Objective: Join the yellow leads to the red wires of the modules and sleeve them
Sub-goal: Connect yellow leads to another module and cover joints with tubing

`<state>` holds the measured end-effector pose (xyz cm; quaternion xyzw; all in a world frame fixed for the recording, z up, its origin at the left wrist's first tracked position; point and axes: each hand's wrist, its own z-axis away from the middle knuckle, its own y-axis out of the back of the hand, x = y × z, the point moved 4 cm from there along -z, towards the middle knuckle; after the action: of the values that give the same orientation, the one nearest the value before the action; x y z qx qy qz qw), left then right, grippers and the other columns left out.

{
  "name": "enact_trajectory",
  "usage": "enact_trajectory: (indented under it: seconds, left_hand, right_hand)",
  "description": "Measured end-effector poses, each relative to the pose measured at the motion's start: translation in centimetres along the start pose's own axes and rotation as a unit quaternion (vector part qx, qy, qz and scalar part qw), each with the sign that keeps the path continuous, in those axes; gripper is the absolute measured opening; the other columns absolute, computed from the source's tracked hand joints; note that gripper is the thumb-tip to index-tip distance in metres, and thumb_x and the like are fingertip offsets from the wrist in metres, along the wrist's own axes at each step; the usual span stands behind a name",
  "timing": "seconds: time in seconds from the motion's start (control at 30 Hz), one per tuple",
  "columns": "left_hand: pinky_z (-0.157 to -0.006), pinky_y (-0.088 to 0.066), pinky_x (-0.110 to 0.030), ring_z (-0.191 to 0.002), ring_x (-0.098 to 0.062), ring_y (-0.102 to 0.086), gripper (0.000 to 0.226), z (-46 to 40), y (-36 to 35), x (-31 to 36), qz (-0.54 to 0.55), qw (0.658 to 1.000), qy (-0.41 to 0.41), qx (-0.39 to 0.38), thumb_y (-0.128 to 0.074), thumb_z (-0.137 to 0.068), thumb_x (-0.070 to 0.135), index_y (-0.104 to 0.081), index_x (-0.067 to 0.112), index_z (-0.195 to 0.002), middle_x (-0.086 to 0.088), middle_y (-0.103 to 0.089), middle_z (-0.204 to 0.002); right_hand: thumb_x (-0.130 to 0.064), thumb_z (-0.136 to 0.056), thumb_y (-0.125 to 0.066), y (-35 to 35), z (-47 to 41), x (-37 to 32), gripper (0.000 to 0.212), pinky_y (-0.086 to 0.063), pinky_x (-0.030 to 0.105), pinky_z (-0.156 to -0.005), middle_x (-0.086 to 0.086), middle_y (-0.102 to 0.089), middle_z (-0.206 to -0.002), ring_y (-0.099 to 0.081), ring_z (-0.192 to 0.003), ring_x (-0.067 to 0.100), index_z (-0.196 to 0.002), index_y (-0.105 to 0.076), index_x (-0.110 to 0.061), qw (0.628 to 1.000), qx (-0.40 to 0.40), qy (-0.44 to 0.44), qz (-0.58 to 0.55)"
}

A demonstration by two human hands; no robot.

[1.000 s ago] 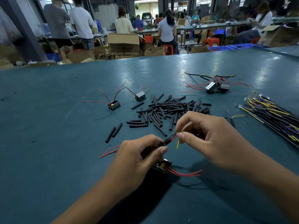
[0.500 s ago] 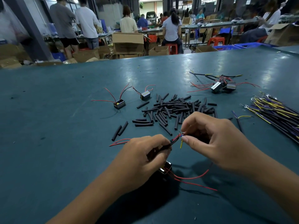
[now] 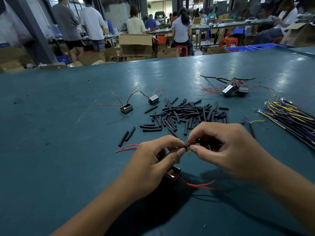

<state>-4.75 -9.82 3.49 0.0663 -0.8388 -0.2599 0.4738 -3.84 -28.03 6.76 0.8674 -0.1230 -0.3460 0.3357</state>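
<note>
The table [image 3: 68, 167] is dull teal with pale glare patches at the far right. The sleeves [image 3: 184, 114] heaped at centre are matte black. The far-left module [image 3: 126, 108] is black with a yellow spot and red wires [image 3: 109, 105]. The right-hand lead bundle [image 3: 289, 114] mixes yellow, purple and black. Far stools [image 3: 228, 42] are orange-red, the crates [image 3: 242, 48] blue, the boxes [image 3: 135, 44] brown.

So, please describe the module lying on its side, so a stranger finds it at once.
Start at the pile of black sleeves mid-table and look just past its far left edge. Two small modules sit there; the tipped module is nearer the pile, striped face showing.
</note>
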Motion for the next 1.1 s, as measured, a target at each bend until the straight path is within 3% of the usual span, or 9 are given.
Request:
enact_trajectory:
  seconds: [0.1, 0.23, 0.33, 0.67, 0.93, 1.03, 1.1]
  left_hand:
    - [-0.066, -0.048, -0.037, -0.071, -0.025, -0.059, 0.012, -0.07, 0.02, -0.43, 0.035, 0.999, 0.029, -0.02, -0.06, -0.096, 0.036, -0.07, 0.032, -0.101, 0.009, -0.066, -0.075]
    - [-0.066, -0.044, -0.021, -0.071, -0.004, -0.057, 0.012, -0.07, 0.02, -0.7, 0.07, 0.996, 0.048, -0.032, -0.059, -0.097, 0.035, -0.071, 0.032, -0.097, 0.013, -0.062, -0.073]
    - [-0.068, -0.041, -0.012, -0.069, 0.0, -0.055, 0.016, -0.15, -0.1, -0.67, 0.087, 0.995, 0.048, -0.028, -0.057, -0.099, 0.028, -0.073, 0.027, -0.095, 0.013, -0.058, -0.07]
    - [-0.065, -0.041, -0.021, -0.068, -0.008, -0.052, 0.02, -0.19, 0.08, -0.91, 0.097, 0.992, 0.067, -0.036, -0.057, -0.098, 0.029, -0.073, 0.023, -0.087, 0.007, -0.057, -0.067]
    - [-0.066, -0.04, -0.019, -0.069, -0.008, -0.048, 0.02, -0.07, 0.17, -0.9, 0.083, 0.993, 0.048, -0.066, -0.054, -0.102, 0.03, -0.069, 0.025, -0.091, 0.008, -0.053, -0.071]
    - [-0.066, -0.043, -0.018, -0.069, -0.006, -0.053, 0.014, 0.09, 0.3, -0.91, 0.083, 0.993, 0.054, -0.067, -0.058, -0.1, 0.031, -0.07, 0.025, -0.094, 0.008, -0.058, -0.072]
    - [-0.064, -0.046, -0.024, -0.069, -0.011, -0.056, 0.007, 0.13, 0.59, -0.89, 0.075, 0.994, 0.052, -0.066, -0.064, -0.096, 0.031, -0.067, 0.026, -0.096, 0.007, -0.062, -0.076]
  right_hand:
    - [-0.016, -0.084, -0.073, -0.06, -0.03, -0.32, 0.007, -0.042, 0.011, -0.065, -0.018, -0.062, -0.08, -0.058, -0.068, 0.005, -0.089, -0.07, -0.019, 0.998, 0.008, 0.038, 0.043]
    - [-0.017, -0.085, -0.072, -0.08, 0.1, -0.36, 0.007, -0.045, 0.015, -0.065, -0.012, -0.065, -0.083, -0.058, -0.066, 0.007, -0.092, -0.071, -0.015, 0.994, 0.018, 0.07, 0.078]
    - [-0.021, -0.086, -0.072, -0.07, 0.14, -0.21, 0.01, -0.045, 0.014, -0.066, -0.011, -0.066, -0.084, -0.058, -0.066, 0.006, -0.093, -0.072, -0.014, 0.993, 0.026, 0.077, 0.086]
    - [-0.023, -0.087, -0.073, -0.34, 0.09, -0.04, 0.012, -0.051, 0.026, -0.066, -0.009, -0.068, -0.088, -0.065, -0.072, 0.011, -0.095, -0.073, -0.013, 0.994, 0.018, 0.089, 0.066]
    - [-0.019, -0.087, -0.075, -0.56, 0.19, 0.07, 0.01, -0.052, 0.025, -0.067, -0.008, -0.069, -0.087, -0.065, -0.075, 0.008, -0.094, -0.074, -0.012, 0.994, 0.015, 0.089, 0.06]
    - [-0.017, -0.087, -0.076, -0.56, 0.24, 0.14, 0.009, -0.05, 0.019, -0.07, -0.009, -0.068, -0.086, -0.061, -0.076, 0.0, -0.094, -0.074, -0.011, 0.993, 0.018, 0.09, 0.068]
    - [-0.018, -0.088, -0.075, -0.44, 0.19, 0.19, 0.009, -0.048, 0.018, -0.071, -0.008, -0.068, -0.085, -0.06, -0.075, -0.001, -0.094, -0.075, -0.011, 0.993, 0.025, 0.091, 0.074]
